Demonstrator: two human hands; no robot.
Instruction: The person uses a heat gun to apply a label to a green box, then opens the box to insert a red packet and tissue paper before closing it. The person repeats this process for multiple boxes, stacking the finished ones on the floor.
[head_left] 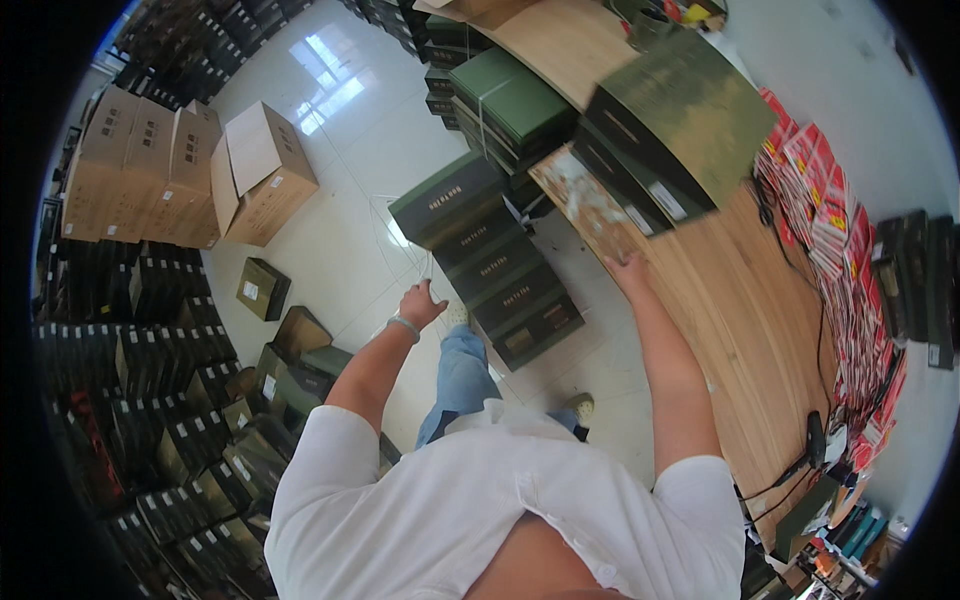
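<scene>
My left hand [422,303] is low beside a tall stack of dark green boxes [490,265] that stands on the floor between my feet and the table. Its fingers are curled, and thin clear straps [428,264] run down to them. My right hand [628,272] lies at the edge of the wooden table [730,320], fingers apart, next to a brown-and-white marbled board [588,205]. Just beyond it, two large green boxes [690,125] sit on the table, labels facing me. The far ends of the straps are hard to make out.
Brown cartons [265,175] stand at the far left, one with its flaps up. Many dark boxes [165,370] line the left side. A strapped green bundle [515,95] stands beyond the stack. Red-and-white packets [825,200] and a black cable [800,268] lie along the right wall.
</scene>
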